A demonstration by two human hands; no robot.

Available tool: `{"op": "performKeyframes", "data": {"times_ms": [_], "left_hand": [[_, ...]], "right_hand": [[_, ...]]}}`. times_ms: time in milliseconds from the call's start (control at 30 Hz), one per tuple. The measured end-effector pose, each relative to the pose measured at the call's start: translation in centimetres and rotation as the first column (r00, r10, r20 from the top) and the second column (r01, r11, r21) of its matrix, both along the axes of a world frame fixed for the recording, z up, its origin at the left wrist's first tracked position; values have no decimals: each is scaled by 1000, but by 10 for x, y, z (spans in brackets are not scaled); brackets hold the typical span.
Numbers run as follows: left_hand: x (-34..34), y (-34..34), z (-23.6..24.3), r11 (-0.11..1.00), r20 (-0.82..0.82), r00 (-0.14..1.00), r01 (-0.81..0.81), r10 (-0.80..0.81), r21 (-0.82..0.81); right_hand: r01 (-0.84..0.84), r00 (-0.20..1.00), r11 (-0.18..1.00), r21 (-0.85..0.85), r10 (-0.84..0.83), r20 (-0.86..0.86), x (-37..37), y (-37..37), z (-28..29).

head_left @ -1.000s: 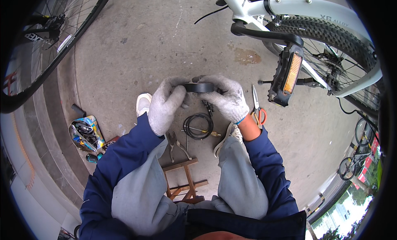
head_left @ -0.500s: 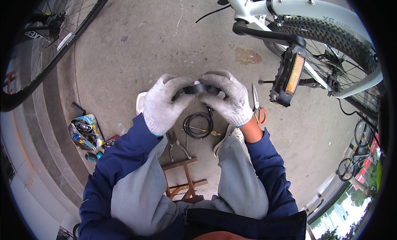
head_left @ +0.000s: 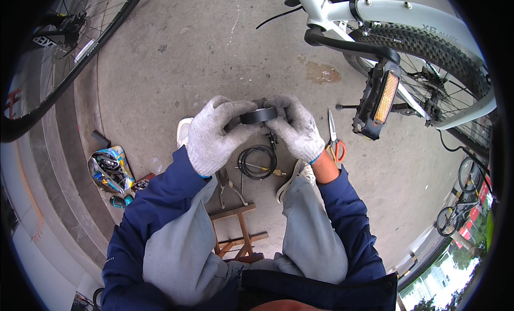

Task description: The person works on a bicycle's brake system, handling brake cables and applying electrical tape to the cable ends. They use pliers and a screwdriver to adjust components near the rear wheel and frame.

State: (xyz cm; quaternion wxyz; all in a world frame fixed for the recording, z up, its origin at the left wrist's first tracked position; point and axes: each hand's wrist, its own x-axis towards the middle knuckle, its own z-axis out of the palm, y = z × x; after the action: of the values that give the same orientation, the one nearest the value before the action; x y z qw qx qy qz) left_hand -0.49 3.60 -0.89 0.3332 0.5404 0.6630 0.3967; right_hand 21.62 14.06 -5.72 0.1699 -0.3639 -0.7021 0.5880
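Observation:
My left hand and my right hand, both in pale knitted gloves, grip a black ring-shaped roll between them, over the space between my knees. The far side of the roll is partly hidden by my fingers. Below it on the concrete floor lie a coiled black cable with small fittings and a pair of pliers beside my left leg. Scissors with orange handles lie to the right of my right wrist.
A white bicycle with a crank and pedal stands at upper right. A dark wheel arches at upper left beside steps. A tool bag is on the left, a wooden stool below me, other bicycles far right.
My gloved fingers have shifted around the black roll over the last second. My left hand has come slightly lower and turned. The roll stays held between both hands.

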Motion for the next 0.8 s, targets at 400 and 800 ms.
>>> {"op": "performKeyframes", "data": {"times_ms": [400, 800], "left_hand": [[0, -4, 4, 979, 153, 983, -74, 104, -188], [1, -5, -1, 988, 212, 975, -36, 68, -151]], "right_hand": [[90, 994, 992, 83, -85, -68, -3, 2, 21], [35, 996, 972, 231, -16, -82, -10, 3, 44]]}}
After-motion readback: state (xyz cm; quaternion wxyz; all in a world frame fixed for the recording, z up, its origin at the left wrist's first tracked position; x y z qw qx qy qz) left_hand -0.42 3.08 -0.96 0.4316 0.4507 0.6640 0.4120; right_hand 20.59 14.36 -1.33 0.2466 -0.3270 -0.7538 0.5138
